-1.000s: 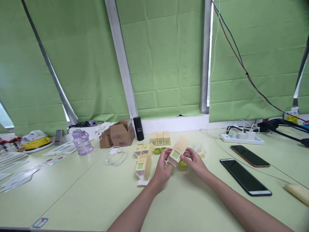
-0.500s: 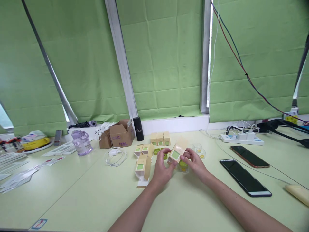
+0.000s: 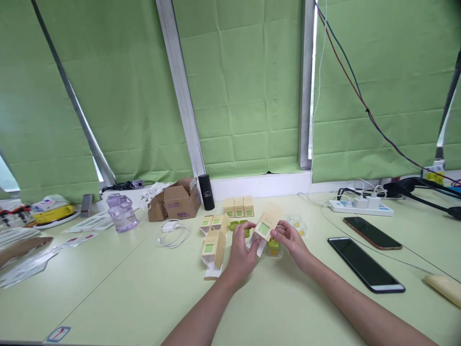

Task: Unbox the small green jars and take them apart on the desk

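I hold one small beige carton [image 3: 269,221] between my two hands, in front of me and over the pale table [image 3: 281,307]. The carton is tilted, its upper end leaning to my right, and its square green window faces up toward me. At its lower end a white flap [image 3: 255,245] hangs open. My left hand [image 3: 242,252] supports the carton at its left side, with the thumb near this flap. My right hand [image 3: 293,245] pinches the right edge between thumb and fingers. Both hands are partly closed, only as wide as the carton requires.

Just below the carton, near my right thumb, a small clear container with a green lid [image 3: 274,246] stands on the table, and something yellow shows in it. Behind my left fingers there are green lids [image 3: 235,224], partly hidden. Beyond my right hand I see some clear cups [image 3: 298,224] with yellow inside.

To the left of my left hand lie opened cartons [image 3: 215,245], the nearest with its white flap spread out. Farther back, three cartons [image 3: 239,206] stand side by side in a row. Two phones lie to my right, the nearer one [image 3: 366,265] with a white edge. At the far left, a blurred hand of another person [image 3: 25,248] is over papers [image 3: 27,275].
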Demonstrator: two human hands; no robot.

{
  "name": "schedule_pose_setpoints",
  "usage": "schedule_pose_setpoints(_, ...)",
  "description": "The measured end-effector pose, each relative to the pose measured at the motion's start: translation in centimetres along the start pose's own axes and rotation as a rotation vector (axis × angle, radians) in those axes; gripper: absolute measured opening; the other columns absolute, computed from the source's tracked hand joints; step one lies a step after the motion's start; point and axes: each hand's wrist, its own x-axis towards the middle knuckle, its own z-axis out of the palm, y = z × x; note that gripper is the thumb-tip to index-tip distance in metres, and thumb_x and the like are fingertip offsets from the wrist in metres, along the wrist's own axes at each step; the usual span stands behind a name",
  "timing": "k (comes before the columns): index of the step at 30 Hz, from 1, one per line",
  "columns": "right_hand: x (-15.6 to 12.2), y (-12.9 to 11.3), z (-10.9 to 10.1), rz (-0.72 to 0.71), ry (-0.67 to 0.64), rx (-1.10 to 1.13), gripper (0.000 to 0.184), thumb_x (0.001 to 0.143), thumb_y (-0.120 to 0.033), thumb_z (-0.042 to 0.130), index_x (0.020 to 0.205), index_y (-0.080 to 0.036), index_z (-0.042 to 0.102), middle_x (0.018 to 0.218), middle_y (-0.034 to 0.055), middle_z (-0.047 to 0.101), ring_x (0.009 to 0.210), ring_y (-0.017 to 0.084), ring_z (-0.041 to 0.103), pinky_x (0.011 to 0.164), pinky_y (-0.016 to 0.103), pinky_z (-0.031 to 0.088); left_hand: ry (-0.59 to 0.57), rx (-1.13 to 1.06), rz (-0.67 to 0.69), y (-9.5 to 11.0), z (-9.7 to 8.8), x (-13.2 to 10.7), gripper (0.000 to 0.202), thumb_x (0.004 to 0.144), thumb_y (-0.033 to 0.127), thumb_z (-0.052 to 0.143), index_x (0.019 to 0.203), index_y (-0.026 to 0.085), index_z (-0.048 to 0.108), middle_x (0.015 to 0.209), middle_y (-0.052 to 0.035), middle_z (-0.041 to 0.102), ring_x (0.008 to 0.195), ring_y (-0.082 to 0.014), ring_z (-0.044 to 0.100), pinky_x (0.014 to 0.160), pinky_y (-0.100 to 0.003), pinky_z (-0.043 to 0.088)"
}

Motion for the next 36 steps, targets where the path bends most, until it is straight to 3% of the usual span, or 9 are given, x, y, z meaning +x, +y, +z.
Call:
schedule_pose_setpoints(6, 0.0, -0.2, 0.0, 0.039, 0.017, 0.050, 0.064, 0.070, -0.067, 0.081, 0.110, -0.022, 0.060, 0.090, 0.0089, 0.077, 0.090, 0.030, 0.073, 0.083, 0.041, 0.054, -0.002, -0.055, -0.002, -0.2, -0.1, -0.1, 0.028, 0.103, 0.032, 0.048, 0.128, 0.025, 0.056, 0.126, -0.0114, 0.061, 0.123, -0.0264, 0.056, 0.108, -0.041, 0.040)
schedule_pose_setpoints(13, 0.0, 0.5, 0.0, 0.041, 0.006, 0.017, 0.062, 0.072, -0.063, 0.083, 0.112, -0.022, 0.060, 0.088, 0.0065, 0.077, 0.092, 0.028, 0.072, 0.086, 0.039, 0.051, 0.000, 0.121, 0.007, -0.4, 0.2, 0.1, 0.032, 0.097, 0.028, 0.057, 0.128, 0.025, 0.054, 0.126, -0.0104, 0.058, 0.122, -0.0261, 0.056, 0.105, -0.044, 0.043)
schedule_pose_setpoints(19, 0.1, 0.3, -0.1, 0.050, 0.020, 0.033, 0.061, 0.069, -0.063, 0.084, 0.106, -0.022, 0.059, 0.082, 0.0047, 0.074, 0.088, 0.028, 0.071, 0.085, 0.040, 0.051, -0.030, 0.029, -0.112, -0.5, 0.2, 0.2, 0.051, 0.087, 0.023, 0.071, 0.132, 0.028, 0.049, 0.130, -0.0097, 0.057, 0.123, -0.0257, 0.056, 0.107, -0.045, 0.041)
schedule_pose_setpoints(23, 0.2, 0.2, -0.1, 0.062, 0.029, 0.057, 0.062, 0.070, -0.063, 0.084, 0.107, -0.023, 0.058, 0.077, 0.0033, 0.074, 0.084, 0.027, 0.072, 0.082, 0.040, 0.052, -0.081, 0.009, -0.116, -0.2, 0.2, -0.1, 0.068, 0.077, 0.016, 0.077, 0.136, 0.028, 0.047, 0.136, -0.0107, 0.053, 0.126, -0.0267, 0.054, 0.109, -0.045, 0.040)
schedule_pose_setpoints(30, 0.2, 0.8, 0.0, 0.027, 0.045, -0.066, 0.060, 0.075, -0.063, 0.079, 0.113, -0.024, 0.054, 0.095, 0.0080, 0.078, 0.097, 0.030, 0.073, 0.089, 0.043, 0.054, -0.116, -0.078, -0.098, -0.4, 0.1, 0.1, 0.045, 0.092, 0.042, 0.067, 0.130, 0.023, 0.052, 0.133, -0.0138, 0.059, 0.119, -0.0275, 0.059, 0.103, -0.044, 0.045)
schedule_pose_setpoints(36, 0.0, 0.6, 0.4, -0.076, 0.011, -0.120, 0.058, 0.079, -0.055, 0.079, 0.123, -0.025, 0.057, 0.119, 0.0108, 0.075, 0.111, 0.029, 0.070, 0.095, 0.043, 0.056, -0.048, -0.241, -0.184, -0.2, 0.1, 0.7, 0.043, 0.090, 0.051, 0.068, 0.119, 0.021, 0.056, 0.119, -0.0135, 0.069, 0.112, -0.0275, 0.065, 0.092, -0.039, 0.053)
